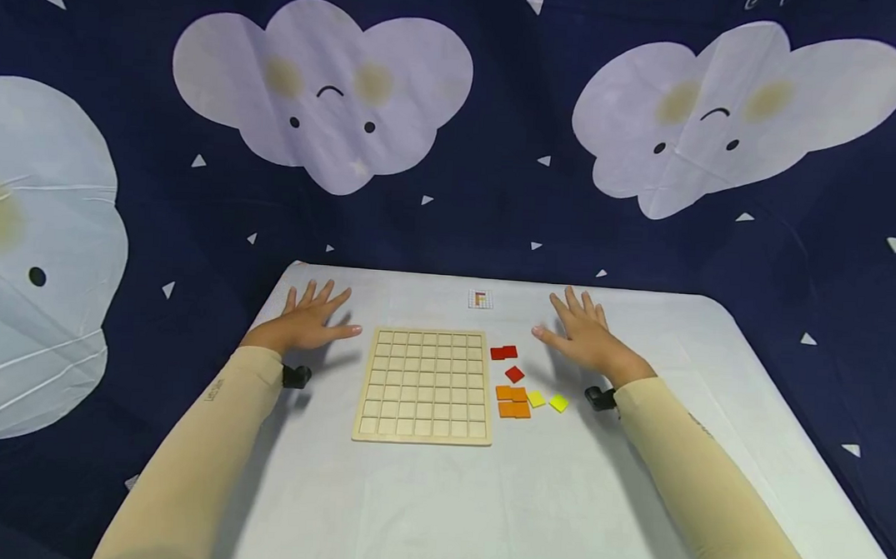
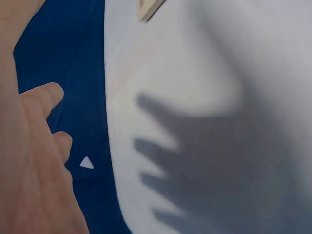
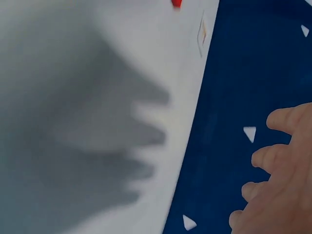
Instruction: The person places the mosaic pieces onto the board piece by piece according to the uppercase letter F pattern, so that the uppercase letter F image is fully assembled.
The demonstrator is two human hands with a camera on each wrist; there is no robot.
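My left hand [image 1: 307, 321] is held with fingers spread above the table, left of a wooden grid board [image 1: 424, 386] whose cells hold nothing. On the other side, my right hand [image 1: 586, 337] also has its fingers spread and holds nothing. Between the board and that hand lie several small square tiles: red tiles [image 1: 515, 374], orange tiles [image 1: 514, 410] and yellow tiles [image 1: 558, 403]. In the left wrist view a corner of the board shows at the top, beside the hand's shadow. The right wrist view catches a bit of red tile [image 3: 176, 3].
A small card [image 1: 480, 299] printed with a coloured grid pattern lies near the far edge of the white table [image 1: 423, 512]. Behind the table hangs a dark blue cloth [image 1: 495, 223] with clouds and white triangles. Dark wrist cameras [image 1: 296, 377] sit under both wrists.
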